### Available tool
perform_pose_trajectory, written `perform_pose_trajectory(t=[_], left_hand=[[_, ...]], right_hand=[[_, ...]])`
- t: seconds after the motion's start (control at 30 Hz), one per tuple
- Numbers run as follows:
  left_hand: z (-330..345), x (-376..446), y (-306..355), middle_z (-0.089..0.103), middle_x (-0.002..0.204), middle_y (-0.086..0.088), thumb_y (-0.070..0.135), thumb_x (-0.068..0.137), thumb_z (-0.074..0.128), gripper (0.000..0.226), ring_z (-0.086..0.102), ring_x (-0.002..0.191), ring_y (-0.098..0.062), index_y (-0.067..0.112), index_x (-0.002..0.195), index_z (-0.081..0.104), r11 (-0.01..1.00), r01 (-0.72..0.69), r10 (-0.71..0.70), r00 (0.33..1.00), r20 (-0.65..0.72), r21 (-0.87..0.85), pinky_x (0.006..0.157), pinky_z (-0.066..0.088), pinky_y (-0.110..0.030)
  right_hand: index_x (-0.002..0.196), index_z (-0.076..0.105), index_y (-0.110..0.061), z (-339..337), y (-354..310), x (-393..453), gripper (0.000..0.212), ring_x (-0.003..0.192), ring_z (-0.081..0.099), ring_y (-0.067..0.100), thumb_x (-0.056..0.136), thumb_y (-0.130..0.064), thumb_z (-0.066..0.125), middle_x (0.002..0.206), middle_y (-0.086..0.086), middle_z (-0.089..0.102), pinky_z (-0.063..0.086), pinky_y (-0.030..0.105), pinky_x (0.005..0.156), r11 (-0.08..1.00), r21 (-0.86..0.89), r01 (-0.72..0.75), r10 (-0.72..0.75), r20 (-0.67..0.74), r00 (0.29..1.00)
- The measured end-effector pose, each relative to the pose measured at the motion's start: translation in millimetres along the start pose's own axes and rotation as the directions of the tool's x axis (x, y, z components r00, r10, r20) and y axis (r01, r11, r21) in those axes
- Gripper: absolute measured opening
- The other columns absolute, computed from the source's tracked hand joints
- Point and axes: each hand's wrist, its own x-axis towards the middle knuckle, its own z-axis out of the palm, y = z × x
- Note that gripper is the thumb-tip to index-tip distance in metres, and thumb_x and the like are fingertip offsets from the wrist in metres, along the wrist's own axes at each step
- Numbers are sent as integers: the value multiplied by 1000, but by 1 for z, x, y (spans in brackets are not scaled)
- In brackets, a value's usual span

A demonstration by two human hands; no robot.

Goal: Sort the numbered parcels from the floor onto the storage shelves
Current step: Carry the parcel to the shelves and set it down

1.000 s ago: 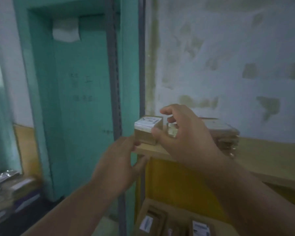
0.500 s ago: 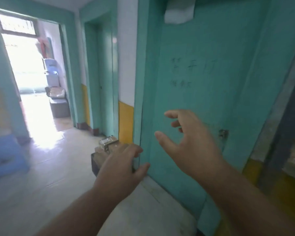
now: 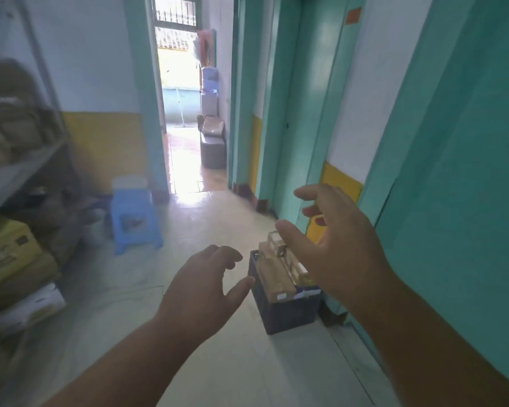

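Both hands are held out empty, probably to reach for the next pick: the left hand [image 3: 202, 284] with loosely spread fingers, the right hand [image 3: 340, 240] splayed wide. The parcels [image 3: 276, 270] (boxy brown cardboard, taped) are heaped in a dark crate [image 3: 291, 311] on the floor, right side. Metal shelves [image 3: 15, 171] are seen far left.

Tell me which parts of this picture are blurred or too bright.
Head view: the doorway at the far end is overexposed, with glare on the floor; the shelves at the left are smeared by motion blur; both hands are fairly sharp; the door frames bow from wide-angle distortion.
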Motion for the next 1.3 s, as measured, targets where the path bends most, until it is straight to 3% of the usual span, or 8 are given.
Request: perform_pose_trajectory(t=[0.1, 0.2, 0.5, 0.63, 0.8, 0.97, 1.17, 1.3], left_hand=[[23, 57, -48, 51, 101, 25, 59, 87, 61, 38, 54, 90, -2, 41, 119, 55, 1000, -2, 1, 1000, 26, 8, 78, 49, -18], [50, 129, -84, 53, 101, 23, 58, 88, 61, 37, 54, 89, -3, 38, 118, 57, 998, -53, 54, 996, 69, -22, 76, 47, -17], [150, 332, -98, 60, 102, 15, 45, 89, 65, 31, 57, 90, -8, 31, 116, 61, 953, -212, 263, 932, 251, -215, 78, 48, -27], [217, 405, -100, 61, 104, 13, 45, 90, 64, 29, 57, 89, -8, 31, 114, 61, 946, -197, 274, 909, 314, -257, 75, 45, -26], [259, 486, -140, 58, 105, 17, 49, 89, 62, 35, 57, 93, -7, 33, 120, 59, 966, -181, 245, 869, 429, -186, 79, 47, -25], [306, 579, -186, 57, 101, 20, 49, 90, 62, 31, 57, 91, -7, 34, 117, 60, 975, -170, 219, 852, 477, -143, 81, 50, -27], [399, 684, -223, 55, 103, 20, 45, 94, 59, 28, 56, 91, -4, 32, 118, 60, 924, -260, 379, 717, 585, -279, 78, 47, -23], [454, 749, -247, 59, 107, 16, 48, 93, 58, 30, 55, 90, -4, 30, 118, 58, 880, -328, 475, 599, 645, -343, 74, 44, -21]], right_hand=[[126, 53, -33, 48, 20, 51, 43, 103, 53, 3, 87, -48, 65, 115, -16, 52, 39, 13, 79, 999, -16, -32, 32, 9, 999], [125, 53, -32, 84, 44, 99, 43, 103, 52, 4, 87, -47, 65, 118, -14, 53, 39, 18, 81, 994, -38, -100, 98, -42, 994], [127, 51, -32, 115, 139, 214, 46, 97, 46, 0, 85, -49, 61, 107, -19, 45, 37, 24, 78, 923, -186, -337, 301, -196, 933], [129, 52, -29, 139, 203, 268, 47, 98, 48, 2, 87, -48, 62, 108, -17, 45, 43, 27, 82, 902, -230, -366, 320, -214, 923], [126, 54, -25, 180, 266, 353, 47, 102, 54, 9, 86, -49, 62, 110, -14, 48, 51, 37, 90, 905, -191, -379, 344, -192, 919], [125, 55, -25, 227, 316, 427, 50, 101, 54, 7, 84, -54, 56, 113, -11, 52, 47, 28, 83, 886, -211, -412, 372, -207, 905], [126, 56, -24, 297, 375, 487, 49, 97, 52, 3, 86, -51, 57, 109, -15, 48, 33, 7, 69, 767, -308, -563, 488, -290, 823], [125, 58, -21, 352, 412, 519, 48, 94, 54, 4, 86, -49, 58, 109, -11, 54, 32, 4, 68, 648, -320, -691, 598, -348, 722]])
